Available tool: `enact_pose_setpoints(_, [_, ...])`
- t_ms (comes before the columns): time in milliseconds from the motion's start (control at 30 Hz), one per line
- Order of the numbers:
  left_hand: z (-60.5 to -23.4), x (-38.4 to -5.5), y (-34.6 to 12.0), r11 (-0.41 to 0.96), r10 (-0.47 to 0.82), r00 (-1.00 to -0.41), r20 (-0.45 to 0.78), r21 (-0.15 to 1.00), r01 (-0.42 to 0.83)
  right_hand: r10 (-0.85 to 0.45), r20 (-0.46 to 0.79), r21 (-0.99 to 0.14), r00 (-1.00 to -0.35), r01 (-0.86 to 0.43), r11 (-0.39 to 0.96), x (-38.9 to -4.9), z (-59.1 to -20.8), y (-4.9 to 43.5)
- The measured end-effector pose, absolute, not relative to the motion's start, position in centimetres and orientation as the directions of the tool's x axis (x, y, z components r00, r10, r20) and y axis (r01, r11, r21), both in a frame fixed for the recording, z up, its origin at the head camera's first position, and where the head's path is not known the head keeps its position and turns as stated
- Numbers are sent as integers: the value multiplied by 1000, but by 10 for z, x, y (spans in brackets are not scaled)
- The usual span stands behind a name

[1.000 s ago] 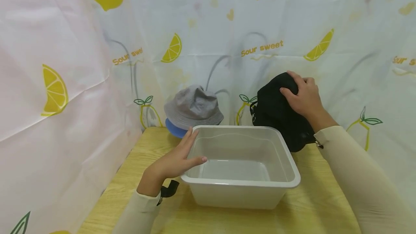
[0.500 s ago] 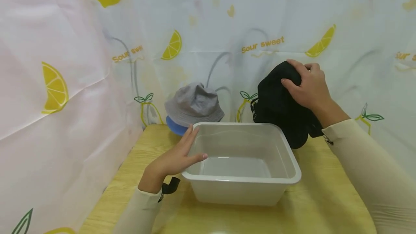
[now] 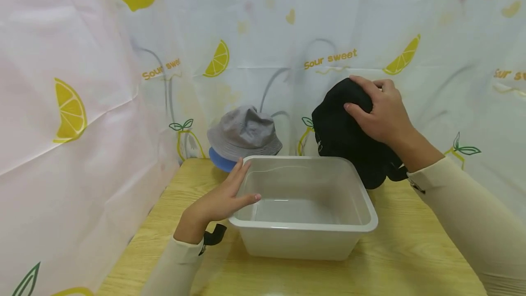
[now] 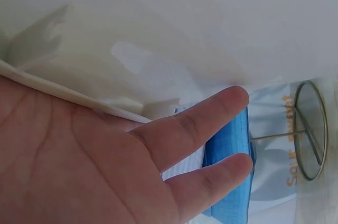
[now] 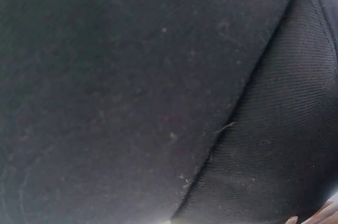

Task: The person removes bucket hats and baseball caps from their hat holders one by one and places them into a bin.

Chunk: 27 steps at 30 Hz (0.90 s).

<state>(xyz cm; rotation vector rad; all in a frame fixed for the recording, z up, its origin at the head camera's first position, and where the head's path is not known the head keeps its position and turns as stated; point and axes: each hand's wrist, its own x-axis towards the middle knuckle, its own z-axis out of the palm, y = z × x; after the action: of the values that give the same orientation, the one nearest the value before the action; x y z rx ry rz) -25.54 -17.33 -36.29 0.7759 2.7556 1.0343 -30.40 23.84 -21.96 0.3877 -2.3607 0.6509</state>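
Observation:
A black hat stands behind the right back corner of the beige plastic basin. My right hand grips its top, thumb on the near side and fingers over the far side. Black fabric with a seam fills most of the right wrist view. My left hand rests on the basin's left rim, its fingers straight and the thumb reaching over the inside. In the left wrist view, two straight fingers extend past the rim. The basin's inside holds nothing visible.
A grey bucket hat stands behind the basin at the left, over a blue brim. A wire stand with a round base shows in the left wrist view. Lemon-print curtains border the wooden table.
My right hand has raised the black hat slightly, then shifted it a little to the left. My left hand has stayed on the basin's rim.

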Motion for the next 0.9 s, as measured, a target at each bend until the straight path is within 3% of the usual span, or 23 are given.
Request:
enact_pose_setpoints(267, [-363, -254, -172, 636, 496, -864, 90, 639, 432, -174, 696, -323, -697, -520, 791, -291, -218, 218])
enact_pose_setpoints(900, [-362, -255, -173, 637, 484, -872, 75, 653, 410, -335, 668, -247, -665, -622, 743, -265, -233, 171])
